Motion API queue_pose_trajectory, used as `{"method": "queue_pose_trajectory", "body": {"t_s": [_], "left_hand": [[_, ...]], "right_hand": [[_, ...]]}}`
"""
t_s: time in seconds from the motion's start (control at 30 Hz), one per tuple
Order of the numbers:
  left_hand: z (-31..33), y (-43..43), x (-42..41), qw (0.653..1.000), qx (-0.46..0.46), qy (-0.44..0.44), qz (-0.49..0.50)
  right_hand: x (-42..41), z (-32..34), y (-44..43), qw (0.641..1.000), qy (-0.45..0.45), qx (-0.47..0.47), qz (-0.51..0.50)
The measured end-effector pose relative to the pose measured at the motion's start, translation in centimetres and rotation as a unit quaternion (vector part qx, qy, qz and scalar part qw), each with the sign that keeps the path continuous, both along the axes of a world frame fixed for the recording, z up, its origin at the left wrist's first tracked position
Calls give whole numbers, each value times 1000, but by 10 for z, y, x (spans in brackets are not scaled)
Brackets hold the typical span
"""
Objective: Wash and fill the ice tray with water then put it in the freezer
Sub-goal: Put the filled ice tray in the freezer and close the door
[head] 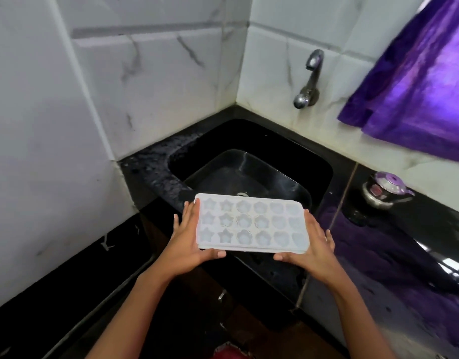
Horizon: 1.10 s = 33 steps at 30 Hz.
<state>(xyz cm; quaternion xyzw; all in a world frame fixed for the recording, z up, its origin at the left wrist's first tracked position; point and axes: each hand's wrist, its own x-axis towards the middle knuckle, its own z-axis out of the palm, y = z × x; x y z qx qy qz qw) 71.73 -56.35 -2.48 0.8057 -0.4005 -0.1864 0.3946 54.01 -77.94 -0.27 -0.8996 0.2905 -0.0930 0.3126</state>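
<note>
Overhead, from the head view, the tray [251, 224] was held in the air over the near rim of the sink [324, 172], roughly level, its far edge reaching above the basin. It was white, with three rows of six moulded cells, stars at the left end and rounder shapes toward the right; whether the cells held water could not be told. A second white edge showed just under it along the near side. The left hand [187, 244] grasped the tray's left end, fingers laid straight along the short edge and thumb bent round the near corner. The right hand [314, 247] clasped the right end the same way. Behind the sink, a metal tap [310, 79] stuck out of the tiled wall. Right of the sink, a small metal pot [385, 190] with a purple lid stood on the dark counter [404, 242], and a purple curtain [415, 73] hung above it.
</note>
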Motion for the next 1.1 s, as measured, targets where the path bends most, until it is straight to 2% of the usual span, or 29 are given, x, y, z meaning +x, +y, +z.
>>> {"method": "queue_pose_trajectory", "body": {"t_s": [0.3, 0.57, 0.73, 0.8, 1.1], "left_hand": [[3, 45, -12, 988, 13, -12, 152], [1, 87, -55, 961, 9, -14, 277], [-1, 111, -91, 932, 12, -17, 363], [-4, 117, -99, 926, 14, -13, 376], [-7, 160, -178, 848, 15, -18, 529]], "right_hand": [[55, 4, 4, 990, -9, 10, 139], [86, 6, 29, 961, -16, 19, 275], [99, 3, 50, 930, -17, 13, 368], [102, 4, 57, 927, -18, 10, 374], [107, 3, 121, 854, -13, 24, 520]]}}
